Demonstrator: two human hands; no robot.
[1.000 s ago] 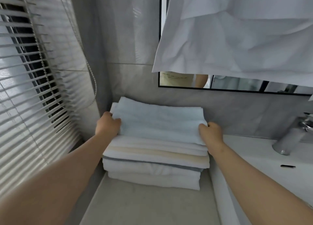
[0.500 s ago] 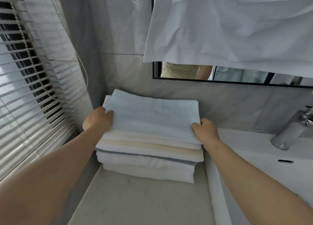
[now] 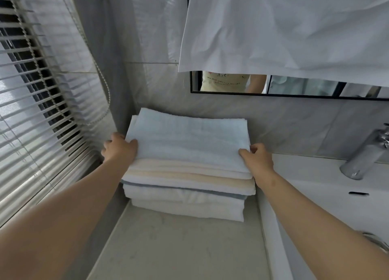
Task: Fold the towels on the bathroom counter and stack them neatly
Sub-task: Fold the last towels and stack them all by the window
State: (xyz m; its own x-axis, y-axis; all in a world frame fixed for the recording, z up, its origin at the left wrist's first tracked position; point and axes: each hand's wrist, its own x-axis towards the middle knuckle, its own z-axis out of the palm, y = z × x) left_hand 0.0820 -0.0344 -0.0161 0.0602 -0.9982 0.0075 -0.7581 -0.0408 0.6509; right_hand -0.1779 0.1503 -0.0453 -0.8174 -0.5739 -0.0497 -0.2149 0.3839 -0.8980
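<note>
Towel partly hides left hand, right hand

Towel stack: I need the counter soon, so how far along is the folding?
Done: folded towels sit stacked on the counter. In hand: left hand and right hand grip the ends of the pale blue top towel, seemingly squaring it. Left: probably little; no unfolded towel shows on the counter.

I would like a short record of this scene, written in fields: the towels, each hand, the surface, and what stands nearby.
stack: several folded towels, on the counter, in the corner
top towel: pale blue, flat on the stack
left hand: holds the top towel's left edge
right hand: holds its right edge
nearby: blinds left; sink and tap right; mirror behind, under a white cloth
</note>
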